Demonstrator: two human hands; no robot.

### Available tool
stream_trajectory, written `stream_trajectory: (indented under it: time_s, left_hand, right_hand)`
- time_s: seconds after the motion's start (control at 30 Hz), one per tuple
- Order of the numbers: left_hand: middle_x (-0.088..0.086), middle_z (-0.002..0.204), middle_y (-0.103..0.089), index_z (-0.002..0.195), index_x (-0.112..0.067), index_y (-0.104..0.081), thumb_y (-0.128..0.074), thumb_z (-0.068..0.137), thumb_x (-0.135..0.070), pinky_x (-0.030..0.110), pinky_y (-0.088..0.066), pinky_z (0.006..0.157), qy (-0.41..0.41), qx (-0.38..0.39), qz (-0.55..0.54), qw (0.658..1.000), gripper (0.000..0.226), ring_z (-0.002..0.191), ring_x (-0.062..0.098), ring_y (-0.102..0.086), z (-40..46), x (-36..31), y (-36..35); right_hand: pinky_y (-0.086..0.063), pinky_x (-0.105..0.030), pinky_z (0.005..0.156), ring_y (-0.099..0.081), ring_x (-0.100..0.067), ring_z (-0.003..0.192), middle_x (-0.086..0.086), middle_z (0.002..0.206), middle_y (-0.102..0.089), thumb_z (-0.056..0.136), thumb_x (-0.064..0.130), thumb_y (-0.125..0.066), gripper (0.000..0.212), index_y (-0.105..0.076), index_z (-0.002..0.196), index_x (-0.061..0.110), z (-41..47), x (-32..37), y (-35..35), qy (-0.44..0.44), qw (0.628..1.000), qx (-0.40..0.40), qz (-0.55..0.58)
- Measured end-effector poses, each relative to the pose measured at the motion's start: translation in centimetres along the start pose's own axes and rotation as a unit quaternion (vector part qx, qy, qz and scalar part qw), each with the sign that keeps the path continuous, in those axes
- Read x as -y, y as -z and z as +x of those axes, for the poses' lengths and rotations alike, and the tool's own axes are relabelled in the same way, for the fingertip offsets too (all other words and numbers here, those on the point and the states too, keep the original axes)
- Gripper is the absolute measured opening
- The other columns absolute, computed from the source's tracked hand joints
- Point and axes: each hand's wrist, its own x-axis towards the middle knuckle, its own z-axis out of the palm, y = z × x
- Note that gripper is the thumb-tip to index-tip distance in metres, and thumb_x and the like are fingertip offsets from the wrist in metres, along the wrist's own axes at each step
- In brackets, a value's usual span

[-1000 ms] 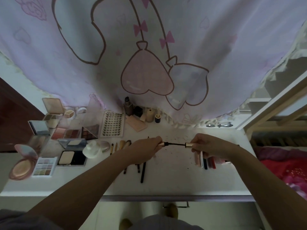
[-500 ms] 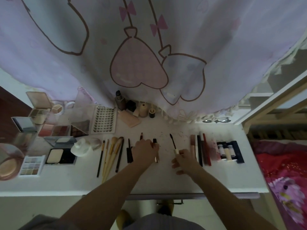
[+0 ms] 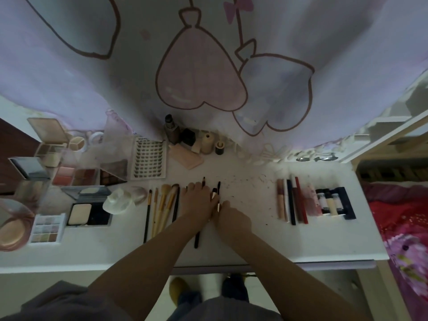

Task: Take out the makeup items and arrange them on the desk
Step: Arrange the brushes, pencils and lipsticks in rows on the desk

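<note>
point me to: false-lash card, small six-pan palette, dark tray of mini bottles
false-lash card (image 3: 149, 159): head view, middle of the white card, on the lash rows.
six-pan palette (image 3: 46, 228): head view, centre of the pan grid.
dark tray (image 3: 347, 202): head view, bare right wall, beside the bottles.

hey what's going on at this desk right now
A person is laying out makeup on a white desk. Both hands meet near the middle: the left hand rests over some dark pencils, and the right hand is beside it at a thin black-tipped wand. Brushes lie in a row to the left, palettes further left, and lip pencils to the right.
</note>
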Motion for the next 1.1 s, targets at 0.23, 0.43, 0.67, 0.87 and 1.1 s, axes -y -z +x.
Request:
stream_trajectory:
  time_s: [0.23, 0.43, 0.67, 0.87, 1.1]
  left_hand:
    - [0.005, 0.106, -0.058, 0.106, -0.013, -0.051, -0.035, 0.094, -0.05, 0.036, -0.037, 0.082, 0.001, -0.04, -0.019, 0.999, 0.042, 0.102, 0.024, -0.05, 0.1, -0.7, 1.0]
    - [0.007, 0.109, -0.057, 0.108, -0.012, -0.049, -0.037, 0.096, -0.037, 0.037, -0.035, 0.085, -0.105, -0.033, -0.127, 0.986, 0.03, 0.102, 0.026, -0.05, 0.2, -8.6, 2.1]
    - [0.008, 0.12, -0.053, 0.116, -0.011, -0.045, -0.034, 0.096, -0.027, 0.038, -0.034, 0.091, -0.02, 0.057, -0.178, 0.982, 0.028, 0.111, 0.028, -0.049, -0.3, -17.8, -0.4]
    - [0.007, 0.117, -0.056, 0.113, -0.011, -0.049, -0.035, 0.097, -0.029, 0.036, -0.035, 0.09, 0.024, 0.071, -0.169, 0.983, 0.028, 0.108, 0.026, -0.053, 0.5, -17.0, -0.1]
    - [0.015, 0.109, -0.055, 0.112, -0.003, -0.041, -0.037, 0.098, -0.018, 0.031, -0.039, 0.07, 0.011, 0.088, -0.267, 0.96, 0.021, 0.094, 0.03, -0.056, -1.6, -13.4, 1.8]
  right_hand:
    - [-0.039, -0.03, 0.066, -0.062, -0.026, 0.087, -0.009, 0.097, -0.064, 0.098, 0.046, -0.028, 0.039, -0.046, 0.104, 0.012, 0.3, -2.0, 2.5, 0.032, 0.999, -0.029, 0.003]
    - [-0.048, -0.035, 0.074, -0.064, -0.03, 0.09, -0.012, 0.1, -0.066, 0.099, 0.03, -0.034, 0.027, -0.051, 0.105, 0.009, 2.5, -9.8, 9.9, -0.016, 0.988, -0.14, -0.058]
    - [-0.048, -0.04, 0.084, -0.059, -0.028, 0.087, -0.011, 0.096, -0.063, 0.099, 0.039, -0.032, 0.035, -0.052, 0.098, 0.01, 4.9, -13.2, 11.2, -0.017, 0.995, -0.099, -0.002]
    - [-0.04, -0.03, 0.065, -0.055, -0.023, 0.075, -0.008, 0.085, -0.059, 0.097, 0.035, -0.038, 0.031, -0.055, 0.09, 0.01, 5.7, -13.0, 11.7, 0.002, 0.996, -0.085, -0.008]
    - [-0.038, -0.021, 0.046, -0.054, -0.012, 0.049, 0.0, 0.057, -0.063, 0.096, 0.049, -0.038, 0.054, -0.065, 0.072, 0.008, 4.9, -11.5, 12.4, -0.041, 0.985, 0.037, 0.165]
